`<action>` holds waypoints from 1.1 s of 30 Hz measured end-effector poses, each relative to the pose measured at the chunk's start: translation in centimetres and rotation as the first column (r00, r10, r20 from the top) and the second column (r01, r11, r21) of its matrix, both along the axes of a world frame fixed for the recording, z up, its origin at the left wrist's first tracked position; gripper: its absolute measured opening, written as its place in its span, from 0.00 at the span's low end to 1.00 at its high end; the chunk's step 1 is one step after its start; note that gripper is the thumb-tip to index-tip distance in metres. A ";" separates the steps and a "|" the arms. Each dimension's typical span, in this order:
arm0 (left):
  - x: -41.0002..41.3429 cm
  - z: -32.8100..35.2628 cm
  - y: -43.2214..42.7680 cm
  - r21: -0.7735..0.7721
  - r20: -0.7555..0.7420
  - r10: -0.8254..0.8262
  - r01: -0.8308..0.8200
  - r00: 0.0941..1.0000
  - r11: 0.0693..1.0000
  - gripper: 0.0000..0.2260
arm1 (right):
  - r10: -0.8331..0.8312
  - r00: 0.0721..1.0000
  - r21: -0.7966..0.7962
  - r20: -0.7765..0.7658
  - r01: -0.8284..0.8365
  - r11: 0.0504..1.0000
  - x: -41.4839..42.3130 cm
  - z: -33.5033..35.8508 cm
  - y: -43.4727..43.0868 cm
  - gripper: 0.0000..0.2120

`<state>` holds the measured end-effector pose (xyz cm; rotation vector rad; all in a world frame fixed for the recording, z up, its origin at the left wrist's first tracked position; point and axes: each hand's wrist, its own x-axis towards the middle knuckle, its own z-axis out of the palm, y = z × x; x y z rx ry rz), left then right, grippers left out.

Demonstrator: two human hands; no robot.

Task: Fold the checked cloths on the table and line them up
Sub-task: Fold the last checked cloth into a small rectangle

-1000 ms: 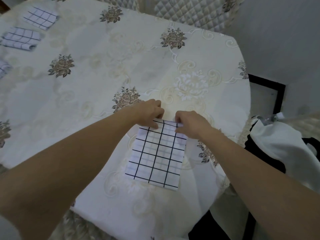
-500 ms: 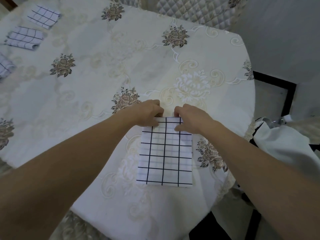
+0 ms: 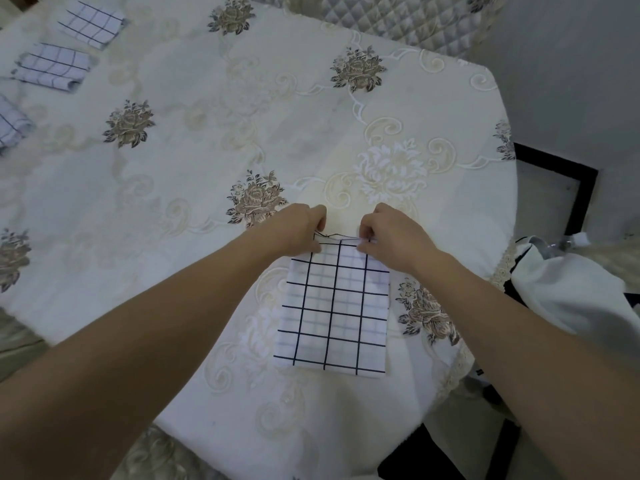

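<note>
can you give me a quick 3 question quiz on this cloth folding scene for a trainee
1. True or false: both hands pinch the far edge of the checked cloth.
2. How many folded cloths lie at the table's far left?
A two
B three
C five
3. Fill in: right of the table hangs a ___ garment.

Key:
1. true: left hand, right hand.
2. B.
3. white.

The checked cloth (image 3: 334,306) at 6 o'clock is white with a grid of dark navy lines. The table (image 3: 207,133) has a cream covering with pale scrolls and brown-grey roses. Three folded cloths (image 3: 52,69) at 10 o'clock are white with thin dark checks.
</note>
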<state>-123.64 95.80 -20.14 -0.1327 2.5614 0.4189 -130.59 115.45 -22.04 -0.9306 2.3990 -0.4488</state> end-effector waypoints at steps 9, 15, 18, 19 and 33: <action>-0.5 0.6 0.3 0.001 0.030 -0.005 0.005 1.000 1.000 0.16 | 0.113 0.985 0.071 0.129 -0.123 0.990 -1.5 0.1 -1.3 0.21; -0.4 1.9 -0.4 0.115 -0.035 -0.043 0.047 0.998 0.992 0.10 | 0.167 0.971 0.024 0.172 -0.174 0.984 -2.5 0.5 -1.8 0.20; 0.3 2.2 -0.8 0.174 -0.080 -0.015 0.028 0.997 0.984 0.05 | 0.178 0.965 0.007 0.191 -0.182 0.983 -3.0 0.7 -1.6 0.25; 0.6 2.3 -1.0 0.190 -0.089 -0.005 0.022 0.996 0.981 0.03 | 0.156 0.965 -0.012 0.211 -0.157 0.987 -3.0 0.9 -1.4 0.28; 2.6 2.7 -1.8 0.278 -0.265 0.155 -0.078 0.952 0.957 0.03 | 0.182 0.974 -0.053 0.132 -0.176 0.983 -3.2 3.1 -1.8 0.06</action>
